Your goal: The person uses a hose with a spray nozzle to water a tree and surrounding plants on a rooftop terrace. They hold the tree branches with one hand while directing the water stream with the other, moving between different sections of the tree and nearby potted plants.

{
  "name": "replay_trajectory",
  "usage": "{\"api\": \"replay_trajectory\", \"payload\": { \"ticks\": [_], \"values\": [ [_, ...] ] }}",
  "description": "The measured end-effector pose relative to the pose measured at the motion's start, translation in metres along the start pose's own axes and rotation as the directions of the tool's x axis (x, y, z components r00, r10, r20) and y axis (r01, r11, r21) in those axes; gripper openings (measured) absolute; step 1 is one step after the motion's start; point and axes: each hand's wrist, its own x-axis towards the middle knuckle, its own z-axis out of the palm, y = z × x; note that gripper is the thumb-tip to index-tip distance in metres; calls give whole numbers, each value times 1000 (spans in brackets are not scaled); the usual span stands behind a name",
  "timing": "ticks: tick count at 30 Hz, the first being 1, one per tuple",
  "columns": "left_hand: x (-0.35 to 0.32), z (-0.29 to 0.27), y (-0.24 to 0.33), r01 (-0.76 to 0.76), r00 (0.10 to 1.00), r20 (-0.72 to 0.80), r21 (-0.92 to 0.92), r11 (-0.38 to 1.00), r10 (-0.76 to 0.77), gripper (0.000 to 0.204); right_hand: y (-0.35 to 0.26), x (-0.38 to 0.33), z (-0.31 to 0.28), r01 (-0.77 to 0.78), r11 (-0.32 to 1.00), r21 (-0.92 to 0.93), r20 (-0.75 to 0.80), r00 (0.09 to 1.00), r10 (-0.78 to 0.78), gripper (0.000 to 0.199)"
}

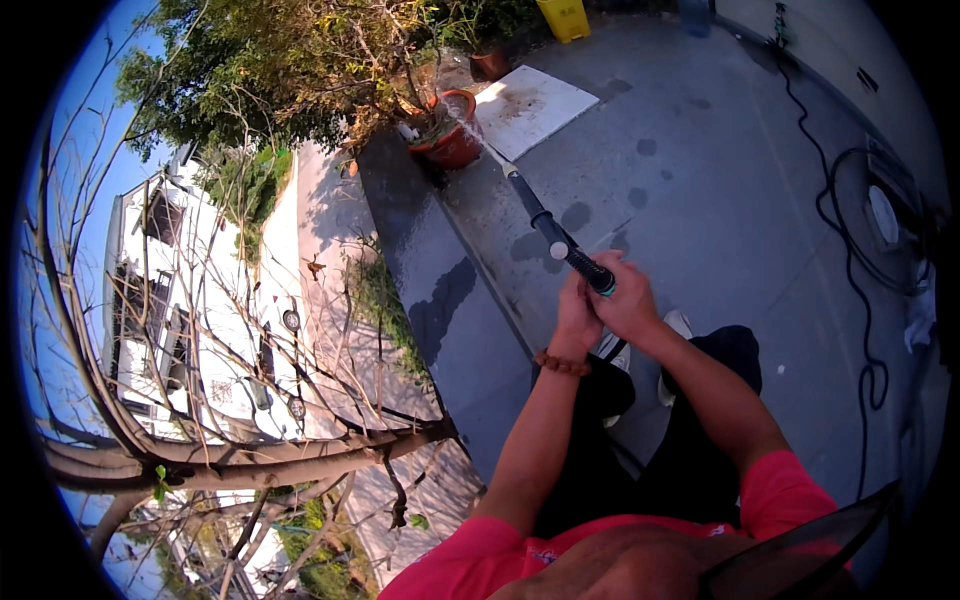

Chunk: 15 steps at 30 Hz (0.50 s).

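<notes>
My left hand (576,312) and my right hand (627,296) are closed together around the grip of a black spray wand (538,212). The left wrist wears a beaded bracelet (562,364). The wand points forward and left, and a thin white jet of water (468,126) leaves its tip toward a terracotta pot (452,152). Sparse, partly yellowed branches of a potted shrub (385,75) rise from that pot. Below my hands, part of a dark hose shows near my shoes. How the fingers sit on the grip is partly hidden.
A white board (540,105) lies beside the pot on grey, partly wet concrete (720,220). A yellow bin (565,20) stands farther back. Black hose (850,250) runs along the right wall. To the left are a ledge (425,270) and a bare tree branch (250,472).
</notes>
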Motion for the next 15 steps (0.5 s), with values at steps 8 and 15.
{"api": "replay_trajectory", "payload": {
  "ticks": [8,15],
  "values": [
    [6,-16,-14,-23,999,-34,61,998,25,59,-10,5,-2,-82,990,117,-51,995,89,22],
    [5,-8,-9,-75,996,66,127,989,67,50,1,4,3,-65,978,196,-54,996,77,26]
  ]
}}
